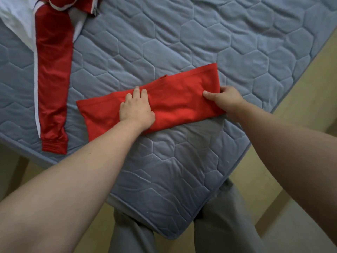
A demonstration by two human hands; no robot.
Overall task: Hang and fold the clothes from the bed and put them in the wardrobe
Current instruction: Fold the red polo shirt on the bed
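A red garment [175, 95], folded into a long narrow strip, lies slantwise on the blue quilted mattress [182, 161]. My left hand [135, 108] rests flat on its middle, fingers straight and pressing the cloth down. My right hand [225, 99] grips the strip's right end, thumb on top and fingers tucked under the edge. A red and white track jacket [52, 75] lies at the left, one sleeve stretched toward the near mattress edge.
White cloth [16, 17] lies under the jacket at the top left. The mattress corner points at my grey-trousered legs [228, 225]. Tan floor [300, 99] shows to the right and below the bed.
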